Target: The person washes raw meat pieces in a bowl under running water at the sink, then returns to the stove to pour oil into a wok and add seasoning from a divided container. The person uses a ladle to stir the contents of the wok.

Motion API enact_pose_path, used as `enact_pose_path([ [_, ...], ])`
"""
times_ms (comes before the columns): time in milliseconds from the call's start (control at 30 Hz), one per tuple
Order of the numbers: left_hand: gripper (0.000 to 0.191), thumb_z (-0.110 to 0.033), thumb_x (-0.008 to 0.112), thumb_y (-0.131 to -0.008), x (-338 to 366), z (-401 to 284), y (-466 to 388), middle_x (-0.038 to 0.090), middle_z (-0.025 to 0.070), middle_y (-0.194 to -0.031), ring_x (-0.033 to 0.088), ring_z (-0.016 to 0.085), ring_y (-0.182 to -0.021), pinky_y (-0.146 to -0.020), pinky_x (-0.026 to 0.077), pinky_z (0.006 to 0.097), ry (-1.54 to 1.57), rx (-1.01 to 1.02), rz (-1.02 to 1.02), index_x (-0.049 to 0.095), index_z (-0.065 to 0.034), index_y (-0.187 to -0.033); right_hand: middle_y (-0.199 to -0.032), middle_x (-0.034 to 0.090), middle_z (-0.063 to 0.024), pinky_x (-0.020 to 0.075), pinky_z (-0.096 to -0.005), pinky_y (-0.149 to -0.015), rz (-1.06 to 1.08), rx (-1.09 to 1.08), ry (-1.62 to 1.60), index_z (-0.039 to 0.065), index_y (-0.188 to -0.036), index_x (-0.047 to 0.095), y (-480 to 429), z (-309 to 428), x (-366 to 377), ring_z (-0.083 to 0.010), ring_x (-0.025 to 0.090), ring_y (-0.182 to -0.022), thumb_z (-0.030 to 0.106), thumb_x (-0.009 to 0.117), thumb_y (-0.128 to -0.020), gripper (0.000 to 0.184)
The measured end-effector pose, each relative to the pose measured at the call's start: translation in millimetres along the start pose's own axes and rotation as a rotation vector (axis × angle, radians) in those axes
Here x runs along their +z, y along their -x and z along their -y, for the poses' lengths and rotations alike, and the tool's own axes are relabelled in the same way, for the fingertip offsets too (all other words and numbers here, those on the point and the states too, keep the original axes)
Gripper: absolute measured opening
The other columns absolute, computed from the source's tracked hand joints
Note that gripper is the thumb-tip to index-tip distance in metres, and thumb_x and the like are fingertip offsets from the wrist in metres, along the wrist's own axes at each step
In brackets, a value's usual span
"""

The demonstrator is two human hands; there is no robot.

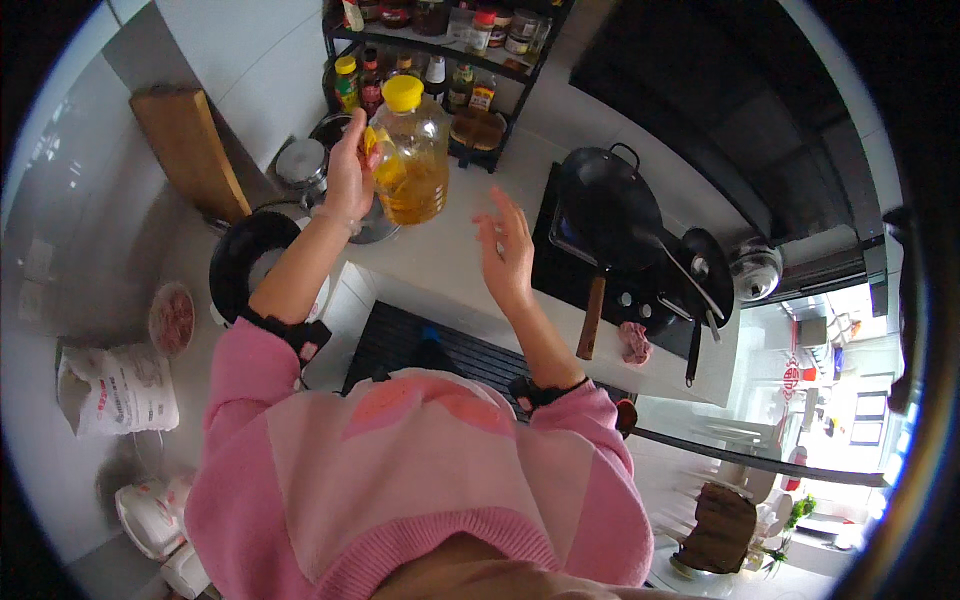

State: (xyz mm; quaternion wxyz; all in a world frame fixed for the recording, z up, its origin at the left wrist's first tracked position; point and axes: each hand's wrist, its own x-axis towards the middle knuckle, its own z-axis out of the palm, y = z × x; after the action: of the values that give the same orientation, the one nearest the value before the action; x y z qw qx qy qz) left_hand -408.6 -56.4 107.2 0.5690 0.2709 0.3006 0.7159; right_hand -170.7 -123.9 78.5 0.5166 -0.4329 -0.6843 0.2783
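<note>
My left hand (351,169) grips a clear plastic jug of yellow cooking oil (424,180) by its side handle. A yellow cap (403,94) sits on the jug, which is upright and roughly half full. Whether its base touches the worktop I cannot tell. My right hand (508,244) holds nothing; its fingers are apart over the counter, between the jug and the hob. To the right of it, a black wok (607,206) with a wooden handle (592,315) rests on the black gas hob (551,262).
A black rack (442,49) of seasoning bottles and jars stands behind the jug. At left are a wooden cutting board (187,150), a black pan (240,262) and a bowl of raw meat (172,319). A pink cloth (635,343) and a black lid (712,262) lie at right, below the range hood (697,112).
</note>
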Motion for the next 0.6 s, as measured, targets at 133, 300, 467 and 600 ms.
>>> enact_pose_path([
  [133, 0.033, -0.039, 0.055, -0.096, 1, 25, -66, 0.049, -0.0025, -0.069, 0.040, 0.006, -0.057, -0.052, 0.031, 0.0212, 0.043, 0.099, -0.053, 0.055, -0.0113, -0.079, -0.115, 0.056, -0.0119, 0.0527, -0.0252, -0.061, 0.071, 0.189, 0.032, 0.004, -0.126, 0.053, 15, -27, -18, -0.0168, 0.067, -0.079, -0.001, 0.051, -0.092, 0.035],
  [300, 0.031, -0.041, 0.057, -0.094, -21, 83, -153, 0.055, -0.0020, -0.083, 0.049, 0.007, -0.068, -0.058, 0.039, 0.0190, 0.157, 0.193, -0.315, 0.060, -0.0107, -0.090, -0.111, 0.057, -0.0129, 0.0524, -0.0255, -0.058, 0.047, 0.294, 0.036, 0.002, -0.118, 0.055, 20, -53, -35, -0.0153, 0.066, -0.071, -0.002, 0.049, -0.093, 0.027],
  [467, 0.034, -0.040, 0.054, -0.096, -53, 129, -211, 0.058, -0.0008, -0.096, 0.052, 0.008, -0.079, -0.065, 0.042, 0.0184, 0.240, 0.165, -0.438, 0.060, -0.0073, -0.102, -0.103, 0.059, -0.0132, 0.0529, -0.0267, -0.057, 0.032, 0.344, 0.067, 0.002, -0.114, 0.058, 13, -74, -46, -0.0159, 0.066, -0.067, -0.003, 0.049, -0.092, 0.024],
  [600, 0.037, -0.041, 0.052, -0.097, -48, 158, -231, 0.055, 0.0007, -0.099, 0.051, 0.009, -0.083, -0.068, 0.045, 0.0194, 0.226, 0.169, -0.511, 0.058, -0.0058, -0.105, -0.091, 0.060, -0.0093, 0.0492, -0.0232, -0.054, 0.016, 0.410, 0.044, 0.002, -0.106, 0.062, 10, -82, -49, -0.0138, 0.066, -0.066, -0.003, 0.047, -0.094, 0.020],
])
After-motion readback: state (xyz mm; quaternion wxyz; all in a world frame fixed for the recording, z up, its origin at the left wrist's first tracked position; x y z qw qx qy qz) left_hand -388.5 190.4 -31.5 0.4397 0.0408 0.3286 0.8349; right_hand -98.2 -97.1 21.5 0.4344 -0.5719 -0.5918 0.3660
